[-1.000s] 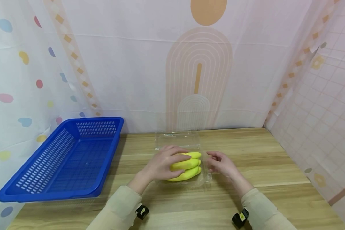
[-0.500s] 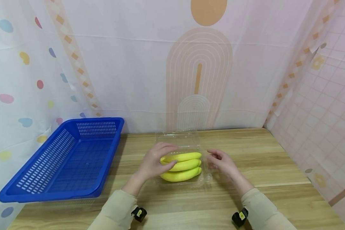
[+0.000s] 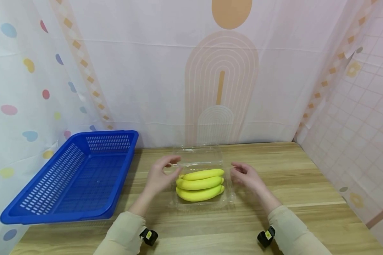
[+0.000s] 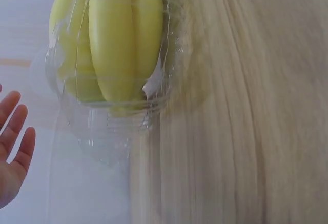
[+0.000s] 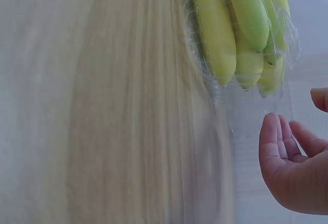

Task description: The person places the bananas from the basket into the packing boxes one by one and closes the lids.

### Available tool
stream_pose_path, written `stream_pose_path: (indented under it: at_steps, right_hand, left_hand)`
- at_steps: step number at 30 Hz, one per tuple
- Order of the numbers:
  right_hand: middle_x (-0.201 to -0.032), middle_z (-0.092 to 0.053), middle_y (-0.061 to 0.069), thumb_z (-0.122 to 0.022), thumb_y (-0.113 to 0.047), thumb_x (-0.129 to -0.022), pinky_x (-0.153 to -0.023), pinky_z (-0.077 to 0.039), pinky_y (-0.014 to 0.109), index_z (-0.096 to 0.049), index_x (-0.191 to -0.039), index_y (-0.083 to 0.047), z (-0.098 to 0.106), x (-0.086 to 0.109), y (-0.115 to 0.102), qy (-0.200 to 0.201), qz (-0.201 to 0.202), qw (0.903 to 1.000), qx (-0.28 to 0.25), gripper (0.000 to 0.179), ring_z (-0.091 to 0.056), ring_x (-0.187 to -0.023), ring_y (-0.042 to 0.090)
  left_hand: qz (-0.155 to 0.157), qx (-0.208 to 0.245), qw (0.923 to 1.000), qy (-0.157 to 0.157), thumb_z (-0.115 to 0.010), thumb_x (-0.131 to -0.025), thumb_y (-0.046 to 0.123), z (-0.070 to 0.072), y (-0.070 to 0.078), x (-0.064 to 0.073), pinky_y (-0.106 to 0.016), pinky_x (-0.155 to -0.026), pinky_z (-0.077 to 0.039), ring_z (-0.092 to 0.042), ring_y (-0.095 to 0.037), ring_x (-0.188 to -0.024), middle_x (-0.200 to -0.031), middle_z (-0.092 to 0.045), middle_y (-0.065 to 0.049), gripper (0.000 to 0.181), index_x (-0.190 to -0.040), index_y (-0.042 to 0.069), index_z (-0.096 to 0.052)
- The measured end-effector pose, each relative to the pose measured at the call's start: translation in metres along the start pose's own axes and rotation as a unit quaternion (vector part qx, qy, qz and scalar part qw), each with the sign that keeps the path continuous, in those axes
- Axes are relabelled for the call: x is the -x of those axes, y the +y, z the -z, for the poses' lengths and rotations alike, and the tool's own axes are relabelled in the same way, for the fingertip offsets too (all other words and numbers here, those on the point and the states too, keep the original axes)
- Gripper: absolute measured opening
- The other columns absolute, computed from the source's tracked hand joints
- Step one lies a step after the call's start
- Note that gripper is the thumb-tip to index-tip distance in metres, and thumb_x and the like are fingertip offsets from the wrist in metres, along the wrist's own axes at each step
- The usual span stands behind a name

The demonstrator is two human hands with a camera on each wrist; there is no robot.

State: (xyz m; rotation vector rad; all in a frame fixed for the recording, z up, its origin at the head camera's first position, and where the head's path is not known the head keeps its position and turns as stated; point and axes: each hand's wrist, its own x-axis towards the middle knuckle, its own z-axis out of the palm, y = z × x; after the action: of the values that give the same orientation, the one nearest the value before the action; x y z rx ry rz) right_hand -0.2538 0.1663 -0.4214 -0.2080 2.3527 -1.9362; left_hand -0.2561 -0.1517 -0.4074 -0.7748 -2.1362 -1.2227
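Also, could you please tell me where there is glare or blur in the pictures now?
Head view: bright, fairly even light, the bananas clearly outlined, small highlights on the clear container; left wrist view: pale and hazy, white glare streaks on the container, soft wood grain on the table; right wrist view: also hazy, the table's grain blurred toward the left edge.

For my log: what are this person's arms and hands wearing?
Beige sleeves cover both forearms, ending short of the left hand and right hand, which are ungloved. Each cuff has a small black device with a yellow patch.
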Motion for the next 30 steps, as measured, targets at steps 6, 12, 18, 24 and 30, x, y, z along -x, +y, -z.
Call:
stream_pose_path:
  at_steps: [6,12,18,24,30]
  right_hand:
    - [-0.114,-0.058,0.017,-0.058,-0.009,-0.099,-0.084,-0.056,0.035,-0.044,-0.138,0.014,0.002,-0.004,-0.001,0.005,0.002,1.0,0.004,0.048,-0.058,-0.094,0.013]
    - [-0.117,-0.058,0.02,-0.058,-0.007,-0.098,-0.087,-0.056,0.036,-0.044,-0.138,0.014,0.004,-0.014,0.001,0.019,0.002,0.9998,0.008,0.047,-0.057,-0.097,0.015]
    - [-0.125,-0.052,0.023,-0.056,-0.007,-0.1,-0.098,-0.05,0.042,-0.04,-0.142,0.013,0.004,-0.023,0.0,0.018,-0.014,0.9996,-0.016,0.05,-0.055,-0.111,0.028]
    - [-0.13,-0.049,0.029,-0.054,-0.005,-0.101,-0.102,-0.047,0.044,-0.035,-0.144,0.015,0.001,-0.034,-0.001,0.017,-0.011,0.9985,-0.051,0.051,-0.055,-0.114,0.03]
    - [-0.131,-0.046,0.032,-0.053,-0.005,-0.101,-0.104,-0.045,0.045,-0.032,-0.144,0.016,0.0,-0.045,0.0,0.008,-0.011,0.9977,-0.066,0.053,-0.052,-0.12,0.039]
  left_hand:
    - [0.104,0.018,0.9942,0.02,-0.075,-0.084,0.0,0.005,-0.006,0.001,-0.046,-0.075,-0.056,-0.067,-0.029,-0.089,-0.104,-0.071,-0.015,0.029,-0.113,-0.001,-0.07]
    - [0.214,0.031,0.9757,0.037,-0.071,-0.089,0.006,0.008,-0.01,-0.001,-0.025,-0.077,-0.052,-0.065,-0.024,-0.092,-0.108,-0.07,-0.016,0.028,-0.116,0.0,-0.069]
    - [0.297,0.035,0.9537,0.032,-0.069,-0.093,0.014,0.014,-0.015,-0.004,-0.028,-0.083,-0.051,-0.063,-0.03,-0.102,-0.114,-0.068,-0.019,0.034,-0.124,-0.001,-0.065]
    - [0.373,0.111,0.9205,0.033,-0.063,-0.097,0.015,0.016,-0.02,-0.006,-0.034,-0.083,-0.056,-0.06,-0.032,-0.11,-0.125,-0.061,-0.026,0.043,-0.134,-0.006,-0.054]
    - [0.429,0.163,0.8879,0.028,-0.057,-0.099,0.017,0.017,-0.026,-0.01,-0.05,-0.1,-0.047,-0.054,-0.041,-0.122,-0.136,-0.051,-0.029,0.052,-0.142,-0.008,-0.043]
